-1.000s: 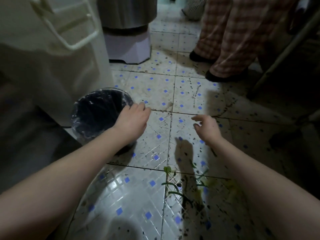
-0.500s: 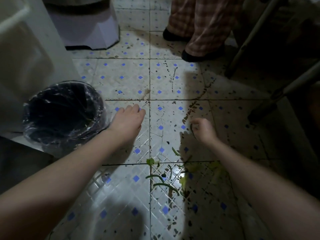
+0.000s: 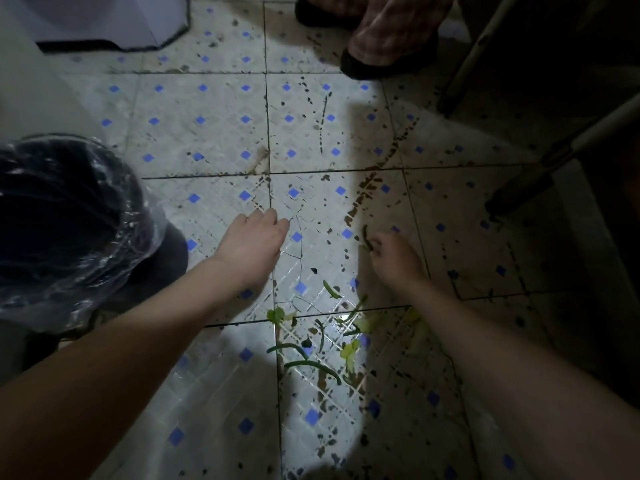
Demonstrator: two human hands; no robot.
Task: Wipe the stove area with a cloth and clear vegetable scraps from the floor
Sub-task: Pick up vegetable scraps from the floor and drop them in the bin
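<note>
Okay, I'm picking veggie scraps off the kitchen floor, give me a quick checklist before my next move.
1. Scrap gripped: a green stem looks pinched at the fingertips of the right hand: ok.
2. Bin within reach: it stands lined and open by the left forearm: ok.
3. Room in the bin: its inside is too dark to see: cannot tell.
4. Left hand free: open over the tiles, holding nothing: ok.
5. Floor cleared: loose scraps lie between the forearms: not ok.
6. Way to the bin: another person's shoes stand at the far side, off that path: ok.
</note>
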